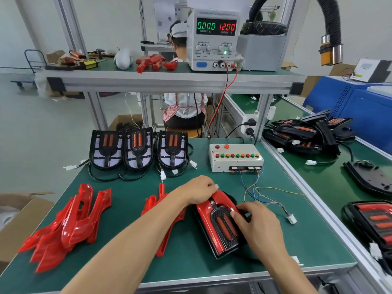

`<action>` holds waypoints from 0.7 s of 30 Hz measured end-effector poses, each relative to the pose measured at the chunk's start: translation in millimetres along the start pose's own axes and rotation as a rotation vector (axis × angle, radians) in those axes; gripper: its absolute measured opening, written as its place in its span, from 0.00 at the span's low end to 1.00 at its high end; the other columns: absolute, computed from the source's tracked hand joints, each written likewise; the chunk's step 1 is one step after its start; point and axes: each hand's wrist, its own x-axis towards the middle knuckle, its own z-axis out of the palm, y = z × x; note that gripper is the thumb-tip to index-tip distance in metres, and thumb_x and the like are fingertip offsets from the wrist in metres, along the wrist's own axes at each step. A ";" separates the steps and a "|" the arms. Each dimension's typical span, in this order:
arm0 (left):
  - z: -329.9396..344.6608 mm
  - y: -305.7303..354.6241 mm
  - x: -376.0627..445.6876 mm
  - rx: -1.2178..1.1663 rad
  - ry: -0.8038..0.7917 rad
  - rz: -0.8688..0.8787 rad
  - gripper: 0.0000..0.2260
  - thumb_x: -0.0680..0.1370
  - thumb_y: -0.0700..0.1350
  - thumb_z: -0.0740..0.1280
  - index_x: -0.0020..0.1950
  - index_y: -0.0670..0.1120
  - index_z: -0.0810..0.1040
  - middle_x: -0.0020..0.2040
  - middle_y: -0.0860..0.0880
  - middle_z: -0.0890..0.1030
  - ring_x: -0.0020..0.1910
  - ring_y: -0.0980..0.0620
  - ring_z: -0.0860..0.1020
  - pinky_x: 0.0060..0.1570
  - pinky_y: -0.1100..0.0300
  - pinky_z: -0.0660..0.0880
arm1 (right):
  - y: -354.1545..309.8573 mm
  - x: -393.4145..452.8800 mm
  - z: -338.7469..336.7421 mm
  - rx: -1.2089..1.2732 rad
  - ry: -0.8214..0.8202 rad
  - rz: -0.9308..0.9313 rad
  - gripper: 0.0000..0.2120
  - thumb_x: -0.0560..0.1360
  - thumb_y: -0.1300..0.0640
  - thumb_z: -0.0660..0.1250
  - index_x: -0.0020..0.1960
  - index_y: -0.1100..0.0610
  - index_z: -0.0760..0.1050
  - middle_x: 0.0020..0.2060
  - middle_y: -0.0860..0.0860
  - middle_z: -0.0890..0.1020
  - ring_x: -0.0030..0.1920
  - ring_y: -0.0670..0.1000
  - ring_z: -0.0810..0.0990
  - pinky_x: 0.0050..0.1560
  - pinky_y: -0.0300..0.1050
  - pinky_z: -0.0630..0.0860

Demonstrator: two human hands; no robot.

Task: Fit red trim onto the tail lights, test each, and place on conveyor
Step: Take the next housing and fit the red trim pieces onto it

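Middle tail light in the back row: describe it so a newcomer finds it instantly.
On the green mat, three untrimmed tail lights stand in a row at the far edge, left of the white test box. The middle tail light alone has a dark carbon-pattern surround framing its two orange strips.

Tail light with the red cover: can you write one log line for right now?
step: fitting trim | left hand: pressing red trim | right hand: pressing tail light | untrimmed lights: three

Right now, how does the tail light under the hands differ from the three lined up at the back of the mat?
The tail light in hand wears red trim; the back three show bare black housings with pale insides. It lies under the left hand and right hand; nobody touches those three. All share twin orange lenses.
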 end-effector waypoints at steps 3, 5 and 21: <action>-4.3 0.3 -3.8 -0.104 -0.005 0.006 0.12 0.84 0.51 0.63 0.56 0.46 0.82 0.55 0.51 0.82 0.55 0.51 0.80 0.61 0.53 0.76 | -1.0 -0.6 2.0 0.034 0.024 0.005 0.07 0.76 0.44 0.70 0.50 0.45 0.79 0.47 0.42 0.80 0.47 0.47 0.78 0.48 0.48 0.75; -6.8 -1.3 -4.7 -0.219 -0.019 0.001 0.08 0.83 0.50 0.66 0.56 0.49 0.83 0.55 0.52 0.83 0.55 0.53 0.81 0.61 0.55 0.77 | 0.8 -2.0 3.0 0.054 0.031 -0.004 0.06 0.76 0.45 0.70 0.50 0.45 0.78 0.46 0.41 0.79 0.45 0.46 0.78 0.46 0.47 0.75; -2.0 -5.8 -21.8 -0.818 -0.147 -0.018 0.06 0.82 0.43 0.67 0.57 0.48 0.82 0.52 0.45 0.84 0.50 0.48 0.82 0.55 0.52 0.80 | 9.9 -9.7 17.9 0.133 0.222 -0.128 0.05 0.76 0.52 0.73 0.50 0.47 0.79 0.46 0.40 0.78 0.44 0.44 0.77 0.42 0.44 0.74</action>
